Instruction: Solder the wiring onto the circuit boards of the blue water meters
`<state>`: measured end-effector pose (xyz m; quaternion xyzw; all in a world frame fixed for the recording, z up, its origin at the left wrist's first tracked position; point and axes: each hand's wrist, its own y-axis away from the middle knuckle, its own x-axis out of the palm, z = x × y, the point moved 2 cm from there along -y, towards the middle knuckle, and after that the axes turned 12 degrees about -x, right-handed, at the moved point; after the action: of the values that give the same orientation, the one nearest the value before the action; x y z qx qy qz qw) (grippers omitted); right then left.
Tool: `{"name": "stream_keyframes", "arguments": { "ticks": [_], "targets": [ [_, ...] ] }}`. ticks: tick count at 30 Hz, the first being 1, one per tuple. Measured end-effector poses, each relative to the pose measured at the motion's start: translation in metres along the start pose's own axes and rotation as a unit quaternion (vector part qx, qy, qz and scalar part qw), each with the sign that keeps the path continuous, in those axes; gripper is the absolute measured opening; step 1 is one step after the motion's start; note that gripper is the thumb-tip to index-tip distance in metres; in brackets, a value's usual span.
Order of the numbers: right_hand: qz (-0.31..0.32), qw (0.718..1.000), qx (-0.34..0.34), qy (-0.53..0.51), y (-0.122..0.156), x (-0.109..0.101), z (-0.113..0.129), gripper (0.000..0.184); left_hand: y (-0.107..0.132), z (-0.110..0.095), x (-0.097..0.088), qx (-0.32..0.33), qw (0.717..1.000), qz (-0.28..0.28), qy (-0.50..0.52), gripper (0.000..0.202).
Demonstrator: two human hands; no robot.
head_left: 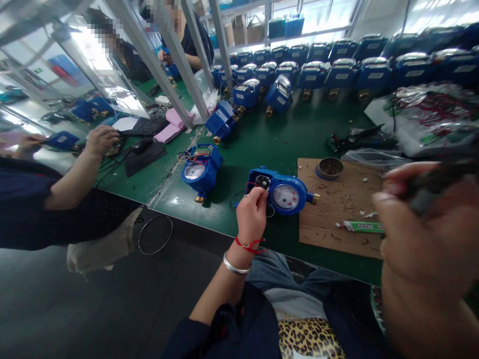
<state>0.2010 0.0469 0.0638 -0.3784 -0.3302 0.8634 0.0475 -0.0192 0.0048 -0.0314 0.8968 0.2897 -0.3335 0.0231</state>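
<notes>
A blue water meter (pixel 286 198) lies on the green bench in front of me, with a round dial and a brass threaded end at its right. Its left compartment is uncovered and shows a black part (pixel 262 181) and thin red wires. At this compartment my left hand (pixel 251 212) pinches its fingertips together; what is between them is too small to make out. My right hand (pixel 430 224), large and blurred at the right, is closed around a dark tool (pixel 434 182), raised above the bench. The tool's kind cannot be made out.
Another blue meter (pixel 202 169) with exposed wires stands to the left. Cardboard (pixel 322 234) at right carries a small round tin (pixel 329 168) and a green tube (pixel 362 227). Rows of meters (pixel 342 74) line the back. A co-worker's hand (pixel 103 140) is at far left.
</notes>
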Motion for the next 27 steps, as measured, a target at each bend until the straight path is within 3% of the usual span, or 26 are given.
{"name": "stream_keyframes", "arguments": {
  "ticks": [3, 6, 11, 16, 22, 27],
  "targets": [
    [0.107, 0.989, -0.092, -0.033, 0.012, 0.028, 0.014, 0.02, 0.0, -0.002, -0.001, -0.003, 0.999, 0.009, 0.043, 0.02],
    [0.194, 0.968, -0.157, -0.003, 0.025, 0.057, 0.022, 0.022, 0.0, -0.002, -0.002, -0.008, 0.998, 0.013, 0.056, 0.019],
    [0.252, 0.95, -0.165, 0.083, 0.03, 0.076, 0.03, 0.02, 0.0, 0.0, -0.002, -0.013, 0.998, 0.016, 0.057, 0.016],
    [0.238, 0.955, -0.152, 0.089, 0.024, 0.074, 0.029, 0.02, 0.0, 0.001, -0.004, -0.015, 0.997, 0.022, 0.078, 0.018],
    [0.183, 0.971, -0.095, 0.119, 0.011, 0.069, -0.01, 0.034, 0.001, 0.003, -0.009, -0.028, 0.994, 0.04, 0.094, 0.019],
    [0.235, 0.949, -0.032, 0.209, 0.012, 0.079, -0.058, 0.044, 0.004, 0.001, -0.012, -0.018, 0.996, 0.016, 0.083, 0.015]
  ]
}}
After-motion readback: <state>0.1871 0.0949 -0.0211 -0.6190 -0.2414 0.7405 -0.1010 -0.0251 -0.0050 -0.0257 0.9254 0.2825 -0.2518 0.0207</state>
